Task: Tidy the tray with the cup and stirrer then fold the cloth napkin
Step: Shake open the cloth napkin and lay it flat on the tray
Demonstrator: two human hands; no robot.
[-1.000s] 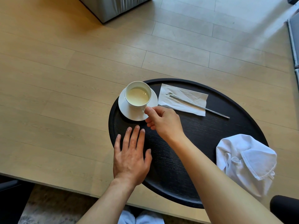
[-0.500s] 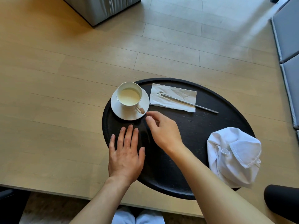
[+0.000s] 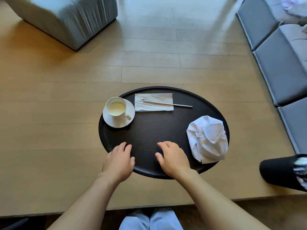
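A black oval tray (image 3: 152,130) lies on the wooden table. At its far left stands a white cup (image 3: 116,107) of pale liquid on a white saucer (image 3: 123,124), handle toward me. A metal stirrer (image 3: 167,104) lies across a paper napkin (image 3: 153,102) at the tray's far edge. A crumpled white cloth napkin (image 3: 207,138) sits at the tray's right. My left hand (image 3: 118,161) rests on the tray's near-left rim, fingers loosely curled. My right hand (image 3: 172,157) hovers or rests over the tray's near middle, fingers bent, holding nothing.
A grey ottoman (image 3: 66,19) stands on the floor beyond the table at far left. Grey sofa cushions (image 3: 280,60) run along the right. A black object (image 3: 282,171) sits at the table's right edge. My knees (image 3: 151,219) show below the table's near edge.
My right hand let go of the cup handle and drew back toward me. My left hand also slid back to the near rim. The view widened.
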